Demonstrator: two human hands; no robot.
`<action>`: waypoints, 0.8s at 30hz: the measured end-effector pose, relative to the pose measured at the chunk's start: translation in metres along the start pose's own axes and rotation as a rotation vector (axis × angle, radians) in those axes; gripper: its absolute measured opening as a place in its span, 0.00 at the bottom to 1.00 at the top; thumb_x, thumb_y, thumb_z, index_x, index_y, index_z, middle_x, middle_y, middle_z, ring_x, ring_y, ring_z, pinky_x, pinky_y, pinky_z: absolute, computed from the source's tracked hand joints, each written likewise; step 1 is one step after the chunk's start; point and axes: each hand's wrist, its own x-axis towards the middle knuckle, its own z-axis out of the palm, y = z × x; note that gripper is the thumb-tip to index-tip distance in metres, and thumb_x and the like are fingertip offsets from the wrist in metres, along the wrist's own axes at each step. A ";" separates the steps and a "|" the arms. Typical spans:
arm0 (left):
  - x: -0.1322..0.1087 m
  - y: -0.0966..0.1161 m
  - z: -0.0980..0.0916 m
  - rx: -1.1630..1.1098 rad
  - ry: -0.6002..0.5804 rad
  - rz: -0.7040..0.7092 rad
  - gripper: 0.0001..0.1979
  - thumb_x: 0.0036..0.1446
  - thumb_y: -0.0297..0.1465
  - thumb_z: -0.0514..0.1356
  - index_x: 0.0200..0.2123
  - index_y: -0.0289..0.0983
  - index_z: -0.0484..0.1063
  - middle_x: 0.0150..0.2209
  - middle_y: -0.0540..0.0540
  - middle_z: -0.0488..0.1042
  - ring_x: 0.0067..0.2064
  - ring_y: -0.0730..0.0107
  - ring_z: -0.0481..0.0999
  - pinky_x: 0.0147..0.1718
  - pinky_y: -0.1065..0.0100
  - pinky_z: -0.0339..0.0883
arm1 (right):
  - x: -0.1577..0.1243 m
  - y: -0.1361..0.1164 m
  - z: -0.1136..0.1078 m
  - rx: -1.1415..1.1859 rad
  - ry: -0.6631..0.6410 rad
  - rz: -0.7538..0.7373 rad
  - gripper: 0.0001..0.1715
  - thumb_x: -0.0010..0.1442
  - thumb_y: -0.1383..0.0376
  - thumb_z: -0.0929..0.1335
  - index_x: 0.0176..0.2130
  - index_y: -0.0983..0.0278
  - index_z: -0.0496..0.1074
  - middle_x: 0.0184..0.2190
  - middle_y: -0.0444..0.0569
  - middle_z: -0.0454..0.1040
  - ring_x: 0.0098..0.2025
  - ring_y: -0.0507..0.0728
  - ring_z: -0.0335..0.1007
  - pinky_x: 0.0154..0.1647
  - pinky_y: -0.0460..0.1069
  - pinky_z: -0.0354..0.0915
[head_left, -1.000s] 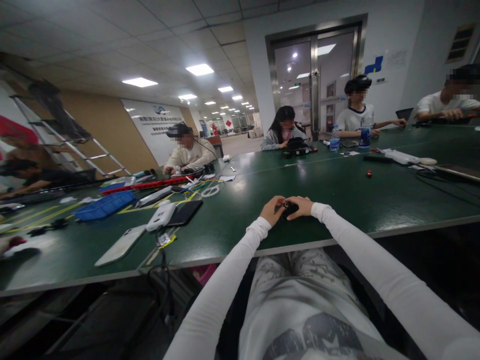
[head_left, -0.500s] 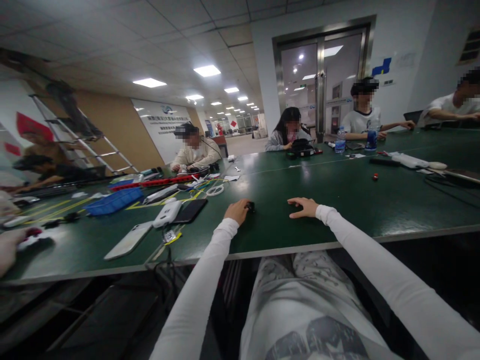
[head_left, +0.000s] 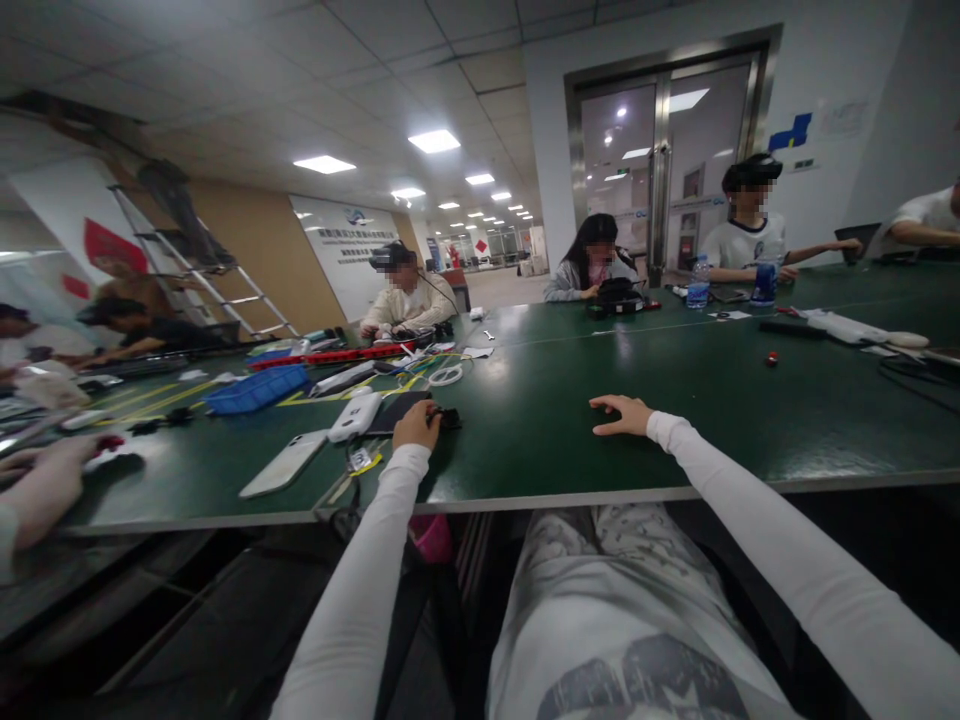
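Note:
My left hand (head_left: 417, 425) is closed on a small black object (head_left: 448, 418) that shows at the right side of its fingers, low over the green table (head_left: 525, 450). The object's exact kind is too small to tell. Just left of that hand lie a dark flat item (head_left: 391, 412) and a white rounded device (head_left: 355, 414). My right hand (head_left: 622, 415) holds nothing; its fingers are apart above the table, well to the right of my left hand.
A white phone (head_left: 283, 464), a blue tray (head_left: 256, 390) and a white cable coil (head_left: 446, 375) are on the left. A small red item (head_left: 772, 359) and bottles (head_left: 697, 283) stand farther right. Another person's hand (head_left: 56, 480) is at far left.
My left hand has moved left with the black object, towards the dark flat item. My right hand keeps its spread fingers. The view has shifted slightly.

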 end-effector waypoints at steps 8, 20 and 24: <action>0.000 0.006 0.000 0.179 -0.049 -0.069 0.12 0.49 0.36 0.50 0.36 0.38 0.64 0.39 0.43 0.67 0.43 0.62 0.65 0.38 0.62 0.58 | 0.002 0.003 0.003 0.007 0.005 -0.012 0.39 0.41 0.44 0.64 0.51 0.55 0.56 0.49 0.46 0.62 0.45 0.59 0.61 0.45 0.57 0.54; 0.001 0.013 0.000 0.286 -0.066 -0.071 0.13 0.51 0.37 0.48 0.37 0.38 0.64 0.40 0.42 0.66 0.43 0.61 0.63 0.37 0.62 0.55 | 0.004 0.007 0.006 0.013 0.032 -0.020 0.38 0.41 0.45 0.65 0.50 0.54 0.57 0.47 0.47 0.64 0.44 0.60 0.62 0.44 0.56 0.55; 0.001 0.013 0.000 0.297 -0.077 -0.068 0.14 0.51 0.38 0.48 0.37 0.38 0.64 0.40 0.42 0.66 0.43 0.61 0.63 0.37 0.62 0.55 | 0.004 0.008 0.005 0.012 0.028 -0.020 0.38 0.41 0.45 0.65 0.50 0.55 0.57 0.47 0.47 0.64 0.44 0.60 0.62 0.43 0.56 0.55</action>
